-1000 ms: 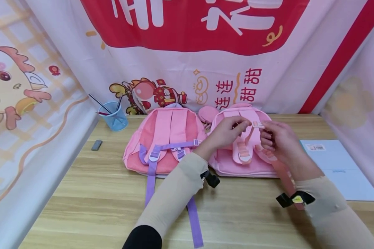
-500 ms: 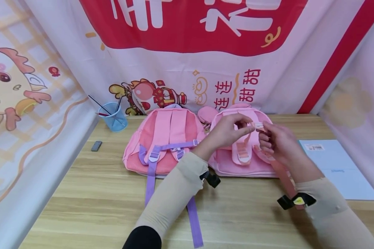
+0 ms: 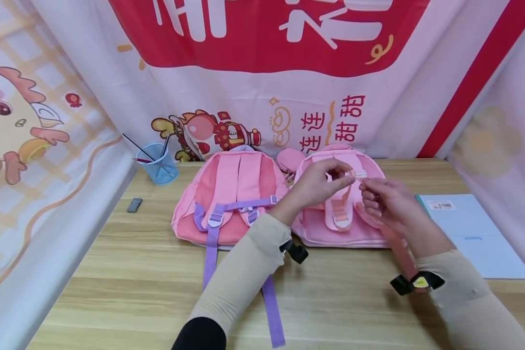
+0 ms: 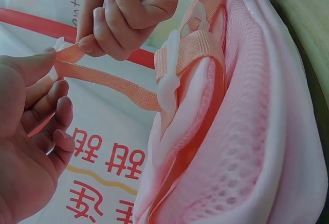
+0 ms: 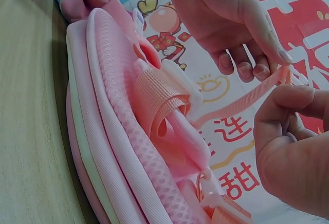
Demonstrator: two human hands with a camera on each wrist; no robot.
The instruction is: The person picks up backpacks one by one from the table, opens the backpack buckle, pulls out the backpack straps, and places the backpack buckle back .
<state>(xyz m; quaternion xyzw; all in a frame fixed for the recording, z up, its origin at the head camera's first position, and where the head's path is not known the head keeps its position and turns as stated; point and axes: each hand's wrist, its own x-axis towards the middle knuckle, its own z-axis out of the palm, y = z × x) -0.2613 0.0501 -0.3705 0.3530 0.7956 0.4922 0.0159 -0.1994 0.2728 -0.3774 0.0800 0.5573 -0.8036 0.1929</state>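
Note:
Pink backpack (image 3: 317, 236) lies back-side up on the table, with orange webbing straps and white buckles. Above it my left hand (image 3: 321, 183) pinches a small white buckle (image 3: 360, 173) between thumb and forefinger. An orange strap (image 4: 110, 82) runs from this buckle down to the backpack. My right hand (image 3: 389, 200), beside the buckle, pinches a short orange end of webbing (image 4: 71, 53) that comes out of it. In the right wrist view the fingertips of both hands meet close at the buckle and partly hide it. A larger white strap buckle (image 3: 342, 222) hangs on the shoulder strap below.
Left of it lies a second pink backpack (image 3: 232, 180) with purple straps (image 3: 272, 311) trailing forward. A blue pen cup (image 3: 159, 167) and a small grey object (image 3: 134, 205) are at the back left. A light blue folder (image 3: 477, 238) lies on the right.
My left thumb and fingers have come onto the buckle's left end. My right fingers have moved from the buckle to the webbing just below it.

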